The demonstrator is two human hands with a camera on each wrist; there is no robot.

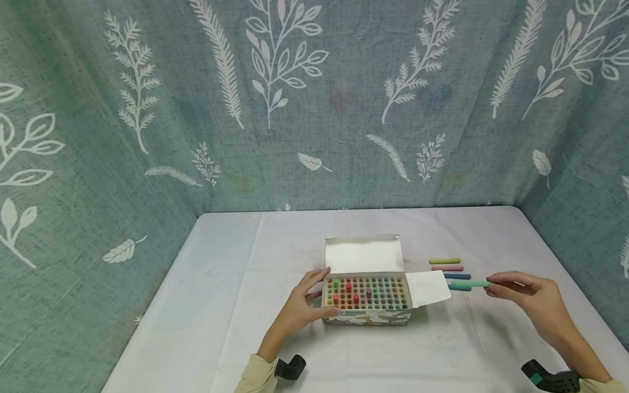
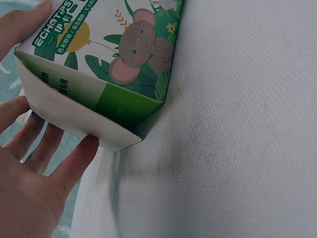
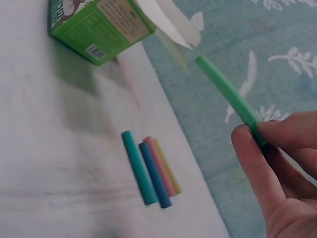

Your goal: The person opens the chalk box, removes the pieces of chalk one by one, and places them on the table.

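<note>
My left hand (image 1: 303,305) grips the left end of an open cardboard chalk box (image 1: 366,317), thumb on its front and fingers at the side flap. In the left wrist view the box (image 2: 99,44) shows an elephant print. Its holder of many small holes has several coloured chalk sticks standing in it. Out to the right, my right hand (image 1: 533,297) pinches a light green chalk stick (image 3: 228,91) by one end, held above the table. Below it lie a teal chalk stick (image 3: 138,168), a blue one (image 3: 155,176), a pink one (image 3: 159,166) and a yellow one (image 1: 444,261).
The box's white lid (image 1: 363,254) stands up at the back, and a side flap (image 1: 427,288) sticks out to the right. A white cloth covers the table (image 1: 245,262). Leaf-patterned green curtains (image 1: 295,109) enclose the back and sides.
</note>
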